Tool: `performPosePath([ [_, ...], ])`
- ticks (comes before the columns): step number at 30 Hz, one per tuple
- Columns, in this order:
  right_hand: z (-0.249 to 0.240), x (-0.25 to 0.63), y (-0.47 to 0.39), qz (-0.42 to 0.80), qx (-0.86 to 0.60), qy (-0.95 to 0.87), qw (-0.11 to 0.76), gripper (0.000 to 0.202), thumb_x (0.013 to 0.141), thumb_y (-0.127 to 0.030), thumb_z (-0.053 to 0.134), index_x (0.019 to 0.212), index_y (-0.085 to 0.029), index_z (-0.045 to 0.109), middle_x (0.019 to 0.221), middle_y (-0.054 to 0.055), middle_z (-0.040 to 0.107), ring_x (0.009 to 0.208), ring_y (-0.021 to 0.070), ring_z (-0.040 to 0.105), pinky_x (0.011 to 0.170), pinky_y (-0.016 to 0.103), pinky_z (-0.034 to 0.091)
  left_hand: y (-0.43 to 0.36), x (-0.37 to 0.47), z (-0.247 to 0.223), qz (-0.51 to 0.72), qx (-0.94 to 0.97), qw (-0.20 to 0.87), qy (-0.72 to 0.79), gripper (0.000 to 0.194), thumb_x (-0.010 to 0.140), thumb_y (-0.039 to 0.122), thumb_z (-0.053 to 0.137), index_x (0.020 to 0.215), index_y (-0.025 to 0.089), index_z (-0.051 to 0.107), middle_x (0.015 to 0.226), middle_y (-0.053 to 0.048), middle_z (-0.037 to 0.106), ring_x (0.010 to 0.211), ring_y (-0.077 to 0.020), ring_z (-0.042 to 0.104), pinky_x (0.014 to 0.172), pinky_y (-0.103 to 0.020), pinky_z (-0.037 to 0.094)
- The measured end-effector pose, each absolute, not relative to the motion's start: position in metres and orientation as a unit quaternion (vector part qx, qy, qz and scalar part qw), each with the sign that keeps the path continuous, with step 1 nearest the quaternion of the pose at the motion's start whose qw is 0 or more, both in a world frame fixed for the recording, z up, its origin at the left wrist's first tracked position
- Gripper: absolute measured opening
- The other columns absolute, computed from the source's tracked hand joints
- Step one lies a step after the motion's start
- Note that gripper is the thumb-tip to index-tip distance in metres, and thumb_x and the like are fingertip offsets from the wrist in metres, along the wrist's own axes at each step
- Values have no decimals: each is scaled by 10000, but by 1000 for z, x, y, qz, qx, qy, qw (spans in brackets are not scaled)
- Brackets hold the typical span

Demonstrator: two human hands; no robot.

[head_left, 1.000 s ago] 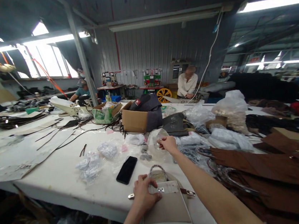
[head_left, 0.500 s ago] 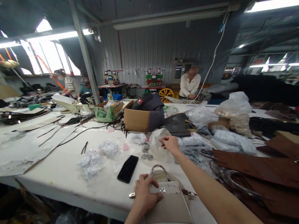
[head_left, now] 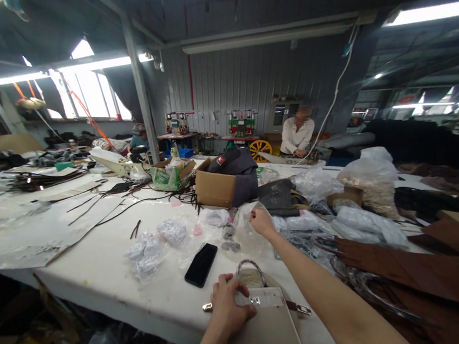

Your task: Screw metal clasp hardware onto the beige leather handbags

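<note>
1. Since the left hand lies on the handbag, thumb and fingers apart beside the clasp, it probably steadies the handbag at the near edge of the table.
2. The right hand is narrowed at the clear plastic bag; whether it grips anything, I cannot tell.
3. The phone lies apart, presumably out of the way.
</note>
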State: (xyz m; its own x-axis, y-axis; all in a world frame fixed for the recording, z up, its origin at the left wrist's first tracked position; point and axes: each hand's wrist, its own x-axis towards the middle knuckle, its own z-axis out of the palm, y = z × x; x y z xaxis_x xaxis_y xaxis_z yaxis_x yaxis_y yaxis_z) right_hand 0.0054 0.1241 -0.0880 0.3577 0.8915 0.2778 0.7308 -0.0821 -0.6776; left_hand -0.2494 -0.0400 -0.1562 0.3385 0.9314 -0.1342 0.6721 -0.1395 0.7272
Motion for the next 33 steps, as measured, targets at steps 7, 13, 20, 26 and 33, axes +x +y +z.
performPosePath([
  [7,-75,12,41,160,-721,-551,389,307,947,-399,635,938,-164,833,843,91,805,737,219,708,700,294,513,-40,-249,-150,178,731,369,545,375,652,229,939,988,331,810,1542,-36,537,1408,-331,518,1194,-453,409],
  [13,-111,-22,-106,439,-661,-518,319,409,901,-537,748,1055,-169,841,648,9,701,494,138,575,438,224,394,-39,-249,-152,173,741,358,542,350,705,272,954,1016,338,808,1538,-52,531,1406,-359,516,1207,-530,419],
  [20,-120,-27,-139,402,-689,-493,346,474,897,-388,694,1300,-156,784,781,36,778,681,200,738,687,313,622,-36,-256,-151,166,753,378,512,319,789,283,898,1096,319,818,1616,-74,491,1499,-398,457,1277,-583,372],
  [26,-111,-34,-138,302,-683,-550,375,283,929,-330,646,1179,-224,723,919,39,796,877,226,752,796,320,585,-21,-289,-153,250,711,537,380,361,899,224,624,1214,251,800,1463,-98,668,1369,-321,622,1233,-478,470],
  [33,-117,-72,-121,187,-627,-686,317,288,986,-100,525,981,-220,787,1009,67,787,974,237,721,915,367,542,-25,-295,-169,325,661,500,455,349,839,205,726,1183,154,747,1127,-107,790,1021,-262,740,939,-351,600],
])
